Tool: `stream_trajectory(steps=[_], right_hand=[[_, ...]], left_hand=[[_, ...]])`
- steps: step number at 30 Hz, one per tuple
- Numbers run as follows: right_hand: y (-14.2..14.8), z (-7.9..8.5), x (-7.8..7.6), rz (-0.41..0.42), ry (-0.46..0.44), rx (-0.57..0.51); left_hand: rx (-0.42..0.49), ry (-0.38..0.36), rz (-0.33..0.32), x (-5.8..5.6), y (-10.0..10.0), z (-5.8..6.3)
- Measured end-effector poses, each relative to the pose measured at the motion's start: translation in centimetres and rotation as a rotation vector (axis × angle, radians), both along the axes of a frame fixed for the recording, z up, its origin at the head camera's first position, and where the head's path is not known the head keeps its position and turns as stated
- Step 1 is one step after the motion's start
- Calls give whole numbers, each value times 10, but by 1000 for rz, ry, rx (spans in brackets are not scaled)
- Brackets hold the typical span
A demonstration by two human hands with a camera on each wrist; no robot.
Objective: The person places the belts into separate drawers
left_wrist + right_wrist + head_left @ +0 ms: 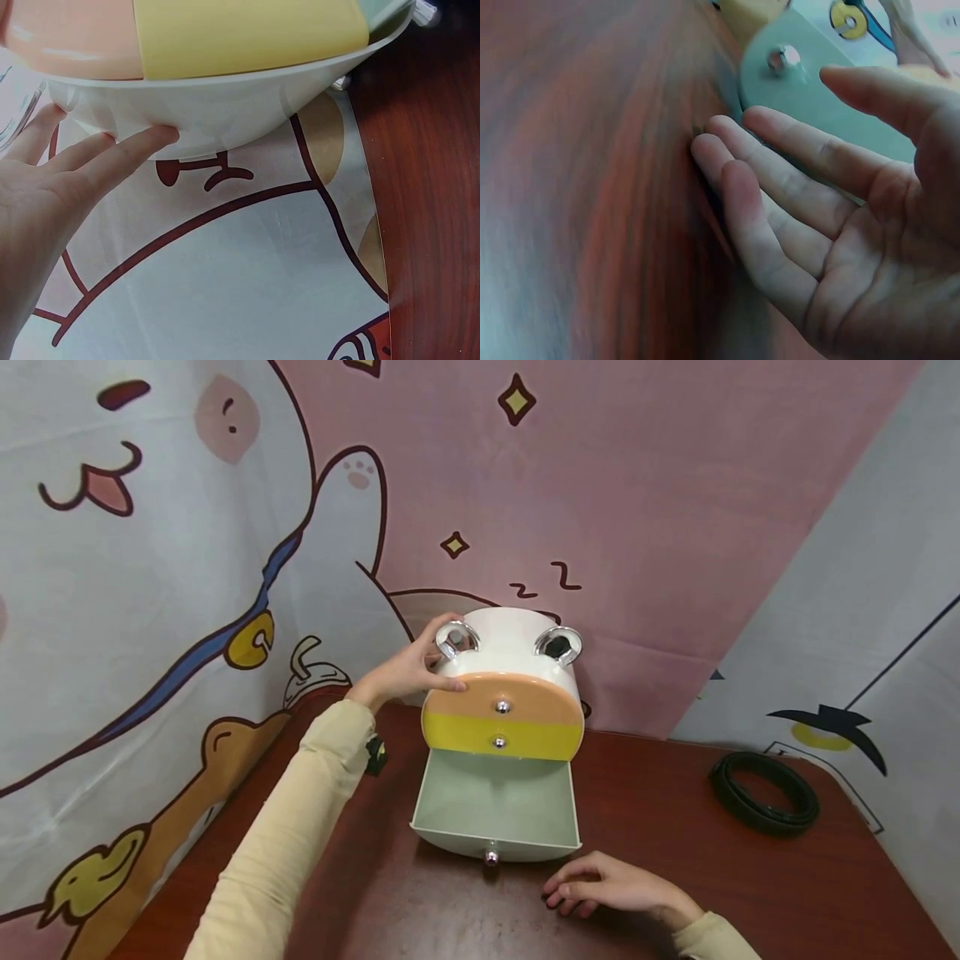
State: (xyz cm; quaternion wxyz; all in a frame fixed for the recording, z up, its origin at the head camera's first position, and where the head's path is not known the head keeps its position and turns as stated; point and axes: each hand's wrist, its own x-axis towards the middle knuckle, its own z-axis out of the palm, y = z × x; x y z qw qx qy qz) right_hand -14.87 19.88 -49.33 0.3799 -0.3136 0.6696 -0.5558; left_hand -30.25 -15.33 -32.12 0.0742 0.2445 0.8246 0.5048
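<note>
A white drawer box [512,639] with two silver ring-shaped eyes stands upright on the table. An orange drawer [480,692] and a yellow drawer [465,733] are closed in its front, each with a silver knob. Below them the pale green drawer [495,802] is pulled out, its inside showing. My left hand [408,664] rests on the box's upper left, thumb at the front edge by the orange drawer. In the left wrist view, its outstretched fingers [146,142] press the white side wall. My right hand [615,883], palm inward with loosely bent fingers, holds nothing beside the green drawer's front right corner.
A black ring-shaped coil [765,793] lies on the reddish-brown table [645,802] at the right. Some small black-and-yellow thing [377,755] is partly behind the left sleeve. A printed cloth [637,527] hangs close behind the box and along the left.
</note>
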Motion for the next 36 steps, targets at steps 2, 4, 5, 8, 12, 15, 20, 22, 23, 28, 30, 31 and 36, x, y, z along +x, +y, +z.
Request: stream_trajectory(steps=[2, 4, 5, 8, 12, 15, 20, 22, 23, 28, 30, 31, 36], right_hand=[[10, 1, -1, -20, -1, 13], [19, 2, -3, -41, 0, 23], [24, 2, -4, -52, 4, 25], [38, 4, -8, -86, 37, 36], [59, 6, -15, -142, 88, 53], [74, 7, -19, -186, 100, 66], [99, 9, -24, -247, 120, 110], [107, 10, -26, -267, 147, 139], [112, 11, -27, -276, 160, 154], [135, 18, -31, -355, 178, 238], [145, 22, -32, -383, 193, 253], [150, 24, -32, -388, 202, 249], [170, 34, -30, -477, 236, 255]], left_hand=[[1, 2, -5, 0, 0, -1], [-4, 6, -6, -1, 0, -1], [-3, 8, -8, -1, 0, -1], [-2, 13, -8, -2, 1, -2], [-5, 15, -9, -3, 1, -2], [-8, 11, -6, -2, 1, -1], [-16, 7, 3, 0, 1, 0], [-11, 5, 0, 0, 1, 0], [-8, 1, 0, 0, 0, 0], [3, 5, -4, 0, -1, -2], [2, 11, 0, 0, -1, -3], [4, 11, 0, 0, -2, -3], [10, 10, 7, -1, -3, -5]])
